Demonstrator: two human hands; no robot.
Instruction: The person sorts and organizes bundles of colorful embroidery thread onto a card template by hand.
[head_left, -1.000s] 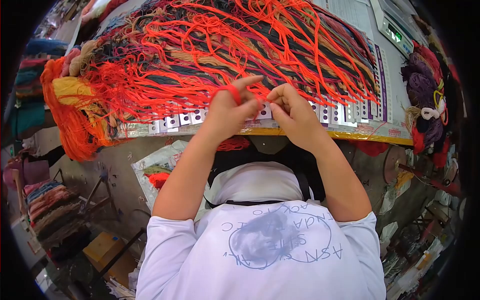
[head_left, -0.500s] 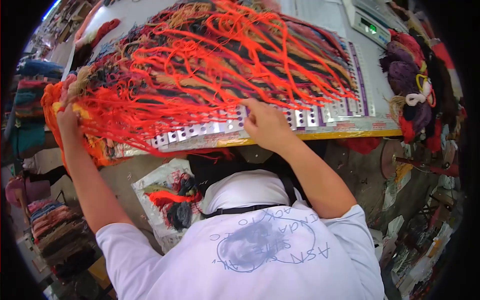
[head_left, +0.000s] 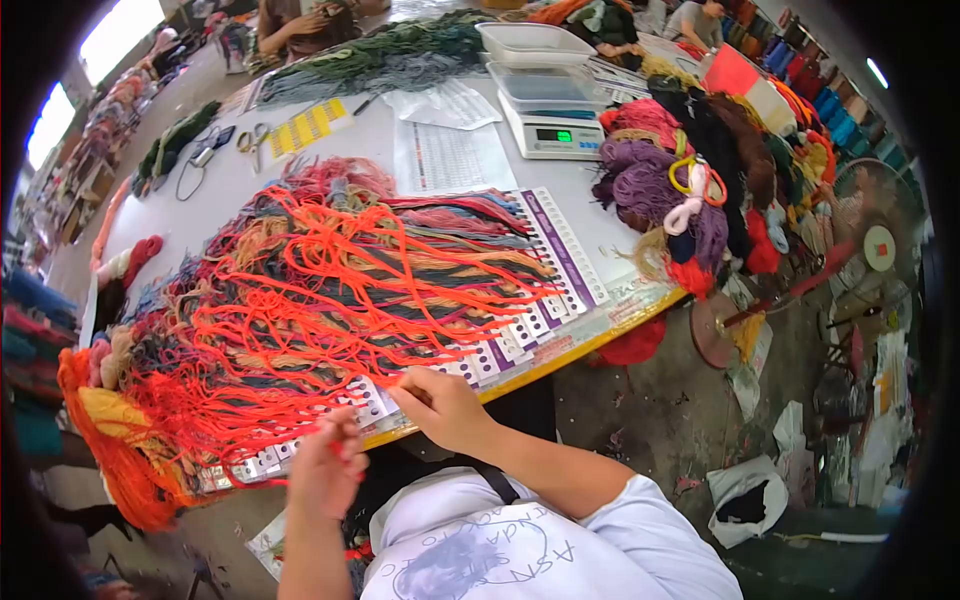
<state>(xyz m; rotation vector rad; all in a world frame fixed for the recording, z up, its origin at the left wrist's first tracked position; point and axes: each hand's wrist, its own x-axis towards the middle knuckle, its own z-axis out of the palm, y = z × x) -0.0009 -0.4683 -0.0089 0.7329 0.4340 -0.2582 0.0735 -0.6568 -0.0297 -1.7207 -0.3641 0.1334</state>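
Bright orange yarn (head_left: 330, 260) lies in long loose strands over darker, mixed-colour yarn on white punched cards (head_left: 500, 350) along the table's front edge. My left hand (head_left: 328, 465) is raised just in front of that edge, fingers curled round a bit of orange yarn. To its right, my right hand (head_left: 440, 405) is closed in a pinch over the cards, at the ends of orange strands; its fingertips partly hide what they grip. A thick orange and yellow bundle (head_left: 120, 425) hangs over the table's left corner.
A digital scale (head_left: 550, 135) with plastic tubs stands at the back. Purple and mixed skeins (head_left: 640, 175) pile up on the right, near a fan (head_left: 875, 245). Scissors (head_left: 253, 140), a yellow sheet (head_left: 310, 125) and printed paper (head_left: 455, 150) lie farther back. Other people work beyond the table.
My left hand has come away from the orange bundle at the left corner, towards my right hand. The head view has tilted up and shows more of the table. My right hand stays near the cards.
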